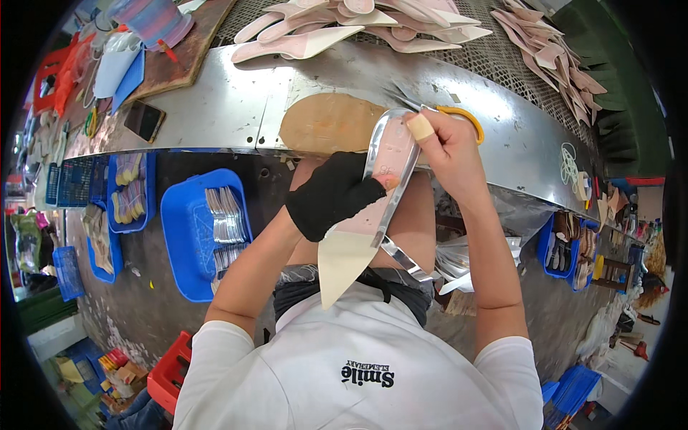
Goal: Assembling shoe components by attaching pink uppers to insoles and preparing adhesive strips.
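Note:
My left hand point(333, 197), in a black fingerless glove, grips a shoe insole point(375, 215), its bare thumb pressed on the pink face. The insole is held over my lap, its rounded heel end up and its pointed cream toe toward me. A shiny silver strip point(407, 172) runs round the heel edge, and its loose tail point(405, 258) hangs beside my thigh. With tape round the thumb, my right hand point(451, 147) pinches the strip at the heel; its fingertips are partly hidden. Yellow-handled scissors point(469, 118) are just behind that hand; whether it touches them I cannot tell.
A metal bench point(215, 93) runs across in front, with a brown oval pad point(326, 123) and a phone point(145, 120). Insoles point(315, 43) are heaped on mesh beyond. A blue bin point(188, 247) with silver-edged pieces stands at left; silver strips point(466, 261) lie by my right thigh.

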The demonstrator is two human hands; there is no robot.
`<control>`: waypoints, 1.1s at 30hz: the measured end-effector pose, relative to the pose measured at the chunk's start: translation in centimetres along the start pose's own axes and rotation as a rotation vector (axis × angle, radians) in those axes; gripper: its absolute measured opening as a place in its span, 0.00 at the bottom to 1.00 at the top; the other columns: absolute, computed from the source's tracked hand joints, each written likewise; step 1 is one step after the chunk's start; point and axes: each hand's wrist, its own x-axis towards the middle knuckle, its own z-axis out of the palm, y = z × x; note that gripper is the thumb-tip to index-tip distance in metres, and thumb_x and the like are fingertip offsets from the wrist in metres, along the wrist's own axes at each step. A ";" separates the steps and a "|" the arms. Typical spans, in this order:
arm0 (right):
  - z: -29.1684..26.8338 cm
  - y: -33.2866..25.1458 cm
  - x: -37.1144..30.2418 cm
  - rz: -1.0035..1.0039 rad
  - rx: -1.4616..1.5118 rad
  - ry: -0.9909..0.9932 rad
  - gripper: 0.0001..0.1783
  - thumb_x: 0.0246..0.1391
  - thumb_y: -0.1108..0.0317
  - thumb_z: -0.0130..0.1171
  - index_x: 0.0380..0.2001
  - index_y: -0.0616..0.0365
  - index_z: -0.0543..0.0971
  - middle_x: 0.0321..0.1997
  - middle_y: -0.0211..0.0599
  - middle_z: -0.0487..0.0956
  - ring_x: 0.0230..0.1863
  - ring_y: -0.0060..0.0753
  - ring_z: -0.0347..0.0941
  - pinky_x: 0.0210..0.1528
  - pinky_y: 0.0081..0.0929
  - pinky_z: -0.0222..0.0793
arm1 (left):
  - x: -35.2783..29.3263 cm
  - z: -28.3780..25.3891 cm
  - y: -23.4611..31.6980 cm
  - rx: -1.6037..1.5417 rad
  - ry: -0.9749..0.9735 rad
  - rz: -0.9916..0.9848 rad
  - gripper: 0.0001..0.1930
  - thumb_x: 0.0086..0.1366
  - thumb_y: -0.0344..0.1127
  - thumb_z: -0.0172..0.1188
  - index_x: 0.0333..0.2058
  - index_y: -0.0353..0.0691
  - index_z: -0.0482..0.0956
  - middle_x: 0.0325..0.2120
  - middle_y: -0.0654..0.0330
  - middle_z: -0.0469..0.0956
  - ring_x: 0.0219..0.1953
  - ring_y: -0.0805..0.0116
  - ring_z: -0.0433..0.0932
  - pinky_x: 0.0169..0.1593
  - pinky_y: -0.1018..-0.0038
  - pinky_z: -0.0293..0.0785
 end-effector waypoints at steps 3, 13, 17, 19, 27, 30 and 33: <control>-0.1 0.7 -1.1 0.079 0.127 -0.088 0.12 0.53 0.63 0.58 0.28 0.62 0.74 0.19 0.22 0.64 0.22 0.12 0.56 0.23 0.16 0.53 | 0.0 0.3 -0.7 -0.077 -0.014 -0.046 0.17 0.59 0.44 0.59 0.31 0.32 0.76 0.17 0.59 0.72 0.21 0.71 0.66 0.29 0.72 0.65; 0.9 -3.0 -0.3 0.055 -0.205 -0.072 0.27 0.37 0.65 0.69 0.43 0.63 0.74 0.34 0.32 0.78 0.35 0.22 0.74 0.39 0.18 0.69 | 0.1 1.1 -0.5 -0.110 0.074 0.012 0.16 0.55 0.41 0.64 0.37 0.35 0.78 0.27 0.55 0.79 0.28 0.67 0.75 0.35 0.71 0.69; -0.3 -1.7 1.1 0.210 0.073 -0.156 0.16 0.52 0.62 0.58 0.38 0.64 0.79 0.31 0.32 0.81 0.31 0.22 0.75 0.36 0.19 0.71 | 0.8 0.5 -1.5 -0.036 -0.046 -0.023 0.17 0.57 0.45 0.63 0.37 0.36 0.77 0.20 0.62 0.75 0.22 0.75 0.71 0.28 0.74 0.68; -1.1 -2.6 1.7 0.368 0.236 -0.272 0.22 0.56 0.55 0.55 0.44 0.65 0.76 0.37 0.34 0.80 0.36 0.23 0.75 0.40 0.19 0.70 | 0.3 0.5 -1.9 -0.398 -0.136 -0.063 0.21 0.55 0.45 0.64 0.41 0.34 0.75 0.26 0.60 0.77 0.26 0.71 0.74 0.34 0.72 0.71; -1.2 -1.9 2.5 0.134 0.623 -0.114 0.07 0.52 0.67 0.61 0.29 0.59 0.75 0.23 0.22 0.75 0.27 0.10 0.69 0.30 0.13 0.66 | 1.7 4.4 -5.3 -1.326 -0.202 -0.163 0.41 0.53 0.53 0.65 0.57 0.35 0.57 0.39 0.50 0.75 0.43 0.53 0.76 0.45 0.61 0.76; -1.5 -0.8 3.5 0.224 0.337 0.161 0.10 0.50 0.69 0.61 0.35 0.61 0.75 0.27 0.27 0.76 0.27 0.12 0.70 0.28 0.14 0.67 | 1.4 4.0 -3.7 -1.034 0.076 0.044 0.32 0.62 0.46 0.57 0.59 0.38 0.57 0.45 0.52 0.73 0.44 0.59 0.76 0.46 0.68 0.75; 0.5 -0.7 1.7 0.086 0.306 0.179 0.28 0.44 0.67 0.66 0.49 0.62 0.70 0.43 0.36 0.74 0.35 0.19 0.71 0.34 0.20 0.70 | 1.5 3.8 -3.4 -0.990 0.288 -0.021 0.29 0.62 0.42 0.57 0.59 0.41 0.59 0.45 0.57 0.73 0.39 0.67 0.77 0.42 0.71 0.76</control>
